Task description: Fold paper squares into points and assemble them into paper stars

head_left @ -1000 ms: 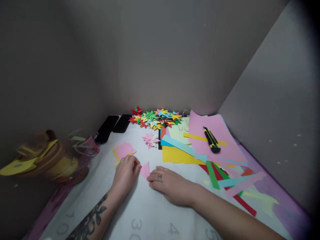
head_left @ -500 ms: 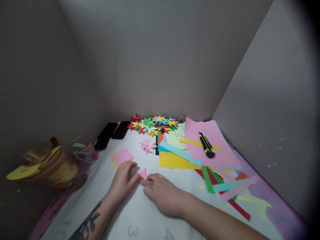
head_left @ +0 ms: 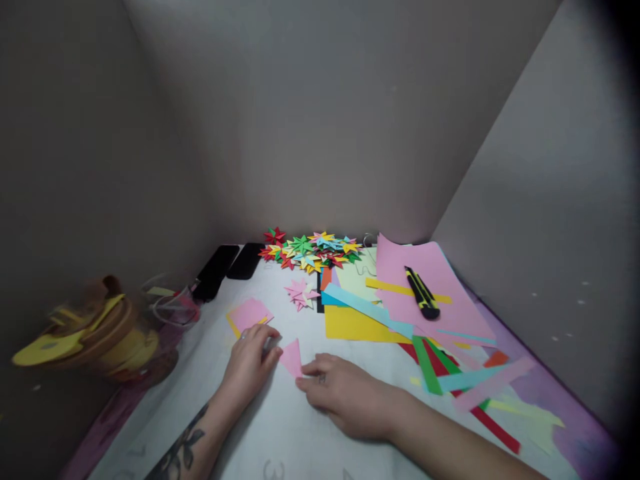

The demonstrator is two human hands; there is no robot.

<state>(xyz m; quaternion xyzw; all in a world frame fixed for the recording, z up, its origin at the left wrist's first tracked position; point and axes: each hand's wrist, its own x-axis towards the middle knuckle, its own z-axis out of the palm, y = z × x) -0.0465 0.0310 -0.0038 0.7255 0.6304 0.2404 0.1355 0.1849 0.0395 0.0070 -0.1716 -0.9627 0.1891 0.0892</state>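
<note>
A small folded piece of pink paper (head_left: pixel 291 358) is on the white sheet between my hands, one point facing away from me. My right hand (head_left: pixel 345 393) pinches its right corner between thumb and finger. My left hand (head_left: pixel 253 360) is just left of it, fingers bent and thumb held apart from them, with no paper visible in its grip. Beyond that hand lies a stack of pink paper squares (head_left: pixel 251 313) with yellow edges showing. A pink folded paper star (head_left: pixel 301 294) sits farther back.
Colourful paper stars (head_left: pixel 310 253) are heaped along the back. A utility knife (head_left: pixel 423 293) rests on pink sheets (head_left: pixel 465 300) at right, with scattered paper strips (head_left: pixel 467 377) in front. Two black phones (head_left: pixel 245 261) lie back left, near a brown and yellow pot (head_left: pixel 105 333).
My hands have moved apart, and more of the folded pink paper shows. The left thumb has come away from it, while the right hand keeps hold of its corner.
</note>
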